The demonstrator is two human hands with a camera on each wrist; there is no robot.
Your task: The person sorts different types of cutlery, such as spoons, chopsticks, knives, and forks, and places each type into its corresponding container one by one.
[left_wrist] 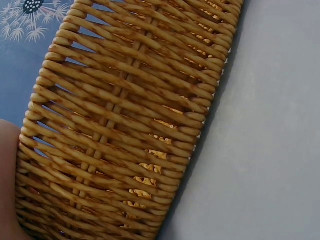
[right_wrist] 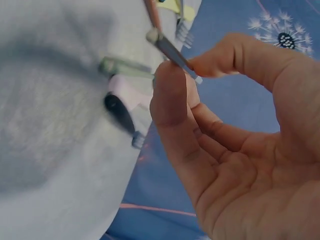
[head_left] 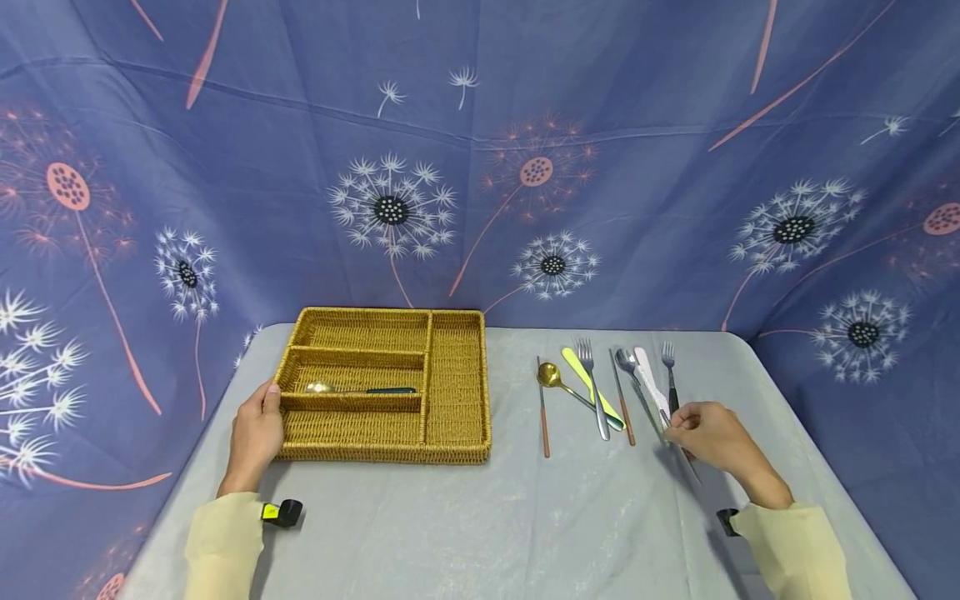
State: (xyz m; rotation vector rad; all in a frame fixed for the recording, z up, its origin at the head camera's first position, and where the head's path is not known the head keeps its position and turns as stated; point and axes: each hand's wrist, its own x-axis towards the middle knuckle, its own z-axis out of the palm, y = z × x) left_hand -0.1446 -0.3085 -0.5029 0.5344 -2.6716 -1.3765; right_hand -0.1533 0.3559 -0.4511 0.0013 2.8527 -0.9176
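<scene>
At the left, my left hand [head_left: 257, 429] grips the side rim of a woven cutlery tray [head_left: 457, 454] with several compartments. The left wrist view shows the tray's wicker side wall [left_wrist: 125, 110] close up. A spoon [head_left: 390, 391] with a dark handle lies in the middle left compartment. At the right, my right hand [head_left: 716, 442] pinches a slim silver utensil [right_wrist: 172, 52] between thumb and index finger, above the table; its kind is unclear. Beside this hand lie a black-handled fork [head_left: 670, 375], a pale knife [head_left: 651, 379] and a silver spoon [head_left: 627, 361].
Between tray and right hand lie two chopsticks with brown handles [head_left: 545, 433] [head_left: 628, 429], a gold spoon [head_left: 550, 375], a yellow-green utensil [head_left: 577, 367] and a silver fork [head_left: 592, 387]. A blue dandelion-print cloth [head_left: 480, 167] hangs behind the grey-covered table [head_left: 465, 533].
</scene>
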